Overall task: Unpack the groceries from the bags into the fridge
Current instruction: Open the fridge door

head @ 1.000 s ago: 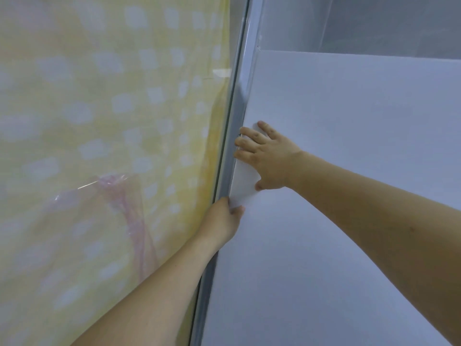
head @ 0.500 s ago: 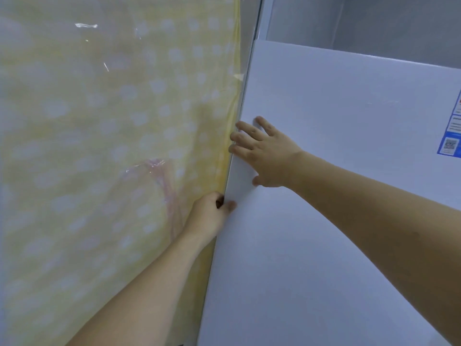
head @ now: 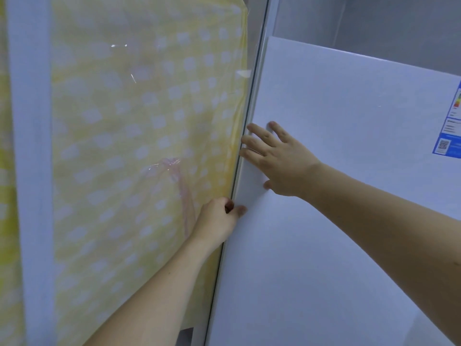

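Yellow curtain beside us; our left hand grips the fridge door edge, right hand flat on it. Door shut, no groceries in sight, unpacking not begun.

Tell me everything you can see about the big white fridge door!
The big white fridge door is a flat, smooth, pale panel that fills the right side of the view and looks shut or nearly shut. Blue and white stickers sit near its right edge. The right hand lies flat on it with fingers spread near the left edge. The left hand grips that edge lower down, beside a yellow checked cloth under clear plastic.
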### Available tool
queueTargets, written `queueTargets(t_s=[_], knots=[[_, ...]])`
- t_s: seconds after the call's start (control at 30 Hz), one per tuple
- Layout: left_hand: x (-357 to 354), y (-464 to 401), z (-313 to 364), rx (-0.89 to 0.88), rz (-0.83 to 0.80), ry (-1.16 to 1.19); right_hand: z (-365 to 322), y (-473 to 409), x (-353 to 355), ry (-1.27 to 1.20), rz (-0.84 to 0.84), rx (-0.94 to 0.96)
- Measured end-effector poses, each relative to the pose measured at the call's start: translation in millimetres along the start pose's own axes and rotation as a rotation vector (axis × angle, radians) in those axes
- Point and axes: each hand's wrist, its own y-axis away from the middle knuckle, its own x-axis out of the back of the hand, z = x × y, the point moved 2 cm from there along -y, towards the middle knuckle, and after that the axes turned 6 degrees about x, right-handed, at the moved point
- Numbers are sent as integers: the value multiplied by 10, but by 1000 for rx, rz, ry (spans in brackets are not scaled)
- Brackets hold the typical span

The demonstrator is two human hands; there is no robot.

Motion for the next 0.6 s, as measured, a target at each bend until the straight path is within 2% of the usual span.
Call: queueTargets(t_s=[0.2,0.4,0.6], knots=[[67,415,156,16,18,6,-32,248,224,-14,83,17],[72,1079,425,20,116,-50,-64,682,520,31,212,30],[3,1625,605,6,192,-34,-125,1088,785,4,429,14]])
